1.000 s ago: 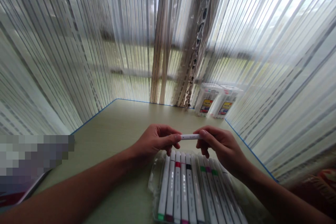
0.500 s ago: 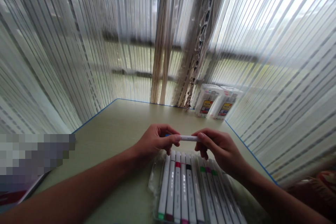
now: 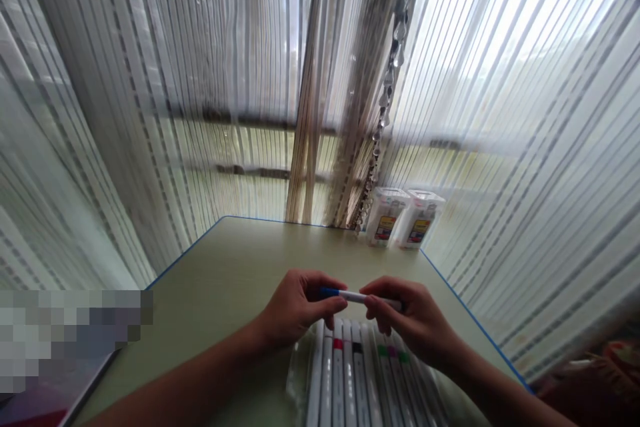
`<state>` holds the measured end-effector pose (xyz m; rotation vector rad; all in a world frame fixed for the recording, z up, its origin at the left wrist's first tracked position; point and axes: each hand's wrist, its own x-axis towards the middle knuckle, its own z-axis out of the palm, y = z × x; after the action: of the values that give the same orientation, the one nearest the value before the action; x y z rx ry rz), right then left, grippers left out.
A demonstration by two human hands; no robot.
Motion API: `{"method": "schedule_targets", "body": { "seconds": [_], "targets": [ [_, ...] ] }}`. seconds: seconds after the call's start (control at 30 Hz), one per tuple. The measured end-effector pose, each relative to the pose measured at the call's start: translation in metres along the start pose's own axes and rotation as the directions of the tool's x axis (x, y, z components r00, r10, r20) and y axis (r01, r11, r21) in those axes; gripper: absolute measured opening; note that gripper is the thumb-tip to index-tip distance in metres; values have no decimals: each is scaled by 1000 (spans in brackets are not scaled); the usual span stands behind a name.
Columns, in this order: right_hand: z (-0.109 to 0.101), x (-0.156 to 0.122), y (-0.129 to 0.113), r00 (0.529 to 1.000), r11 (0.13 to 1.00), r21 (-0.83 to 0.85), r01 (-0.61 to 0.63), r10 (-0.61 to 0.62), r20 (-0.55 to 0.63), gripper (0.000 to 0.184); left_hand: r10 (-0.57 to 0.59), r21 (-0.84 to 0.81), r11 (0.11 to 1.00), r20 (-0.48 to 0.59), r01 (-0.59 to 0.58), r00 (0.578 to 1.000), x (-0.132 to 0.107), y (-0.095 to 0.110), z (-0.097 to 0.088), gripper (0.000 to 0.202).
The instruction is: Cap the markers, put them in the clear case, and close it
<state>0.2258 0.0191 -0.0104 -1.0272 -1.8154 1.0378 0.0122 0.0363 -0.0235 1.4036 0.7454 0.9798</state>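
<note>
A slim white marker with a blue end lies level between my two hands, above an open clear case of markers. My left hand curls around the blue end, thumb below and index finger above. My right hand pinches the white barrel between thumb and fingers, and the far tip reaches into that palm. Below, several white markers stand side by side in the case, some with red, black, green or purple bands. Their lower ends are cut off by the frame.
Two clear plastic boxes with coloured labels stand at the table's back right corner. The pale green table has a blue edge. String curtains hang behind it in front of a window. A blurred-out object lies at the left.
My right hand has shifted its grip along the barrel, and more of the marker's blue end shows at my left fingers. The whole scene sits lower because the head has tilted up.
</note>
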Motion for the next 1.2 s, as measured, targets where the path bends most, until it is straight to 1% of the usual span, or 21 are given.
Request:
{"method": "schedule_targets", "body": {
  "seconds": [0.1, 0.2, 0.3, 0.37, 0.47, 0.53, 0.67, 0.77, 0.83, 0.9, 1.0, 1.07, 1.13, 1.2],
  "targets": [
    [-1, -1, 2, 1000, 1000, 12, -11, 11, 6, 28, 22, 22, 999, 13, -23, 1000, 0, 0, -1, 30],
    [-2, -4, 2, 1000, 998, -67, 13, -13, 4, 26, 21, 23, 1000, 24, -22, 999, 0, 2, -1, 27],
    [-1, -6, -2, 997, 973, -215, 81, -78, 23, 22, 6, 59, 998, 35, -8, 999, -1, 5, 1, 28],
    [1, -7, -6, 990, 945, -294, 141, -129, 61, 20, 5, 94, 996, 60, -11, 998, -3, 7, 3, 29],
    [3, -8, -10, 977, 907, -365, 209, -179, 113, 19, 3, 123, 992, 111, -17, 994, -6, 8, 6, 28],
    [2, -7, -11, 974, 887, -401, 227, -198, 113, 20, 4, 128, 992, 130, -21, 992, -7, 8, 8, 27],
    [-1, -6, -9, 974, 871, -436, 226, -216, 74, 22, 35, 176, 983, 101, -53, 994, -7, 8, 9, 29],
    [-1, -6, -8, 965, 832, -490, 260, -241, 103, 20, 63, 213, 974, 84, -80, 994, -6, 7, 9, 26],
    [-1, -6, -7, 959, 811, -512, 283, -256, 124, 20, 61, 211, 974, 89, -79, 994, -6, 7, 9, 26],
    [-2, -6, -8, 962, 816, -511, 271, -253, 106, 19, 60, 205, 976, 91, -78, 994, -7, 8, 9, 26],
    [-3, -6, -9, 972, 837, -504, 214, -236, 21, 20, 84, 195, 976, 87, -100, 993, -6, 8, 9, 26],
    [-4, -7, -9, 974, 839, -512, 185, -224, -14, 20, 102, 191, 975, 78, -115, 992, -6, 8, 9, 25],
    [-4, -8, -9, 980, 839, -518, 170, -199, -1, 20, 113, 205, 971, 63, -124, 992, -6, 8, 9, 24],
    [-4, -9, -8, 985, 843, -511, 167, -167, 47, 21, 126, 228, 964, 47, -134, 991, -5, 8, 8, 23]
  ]
}}
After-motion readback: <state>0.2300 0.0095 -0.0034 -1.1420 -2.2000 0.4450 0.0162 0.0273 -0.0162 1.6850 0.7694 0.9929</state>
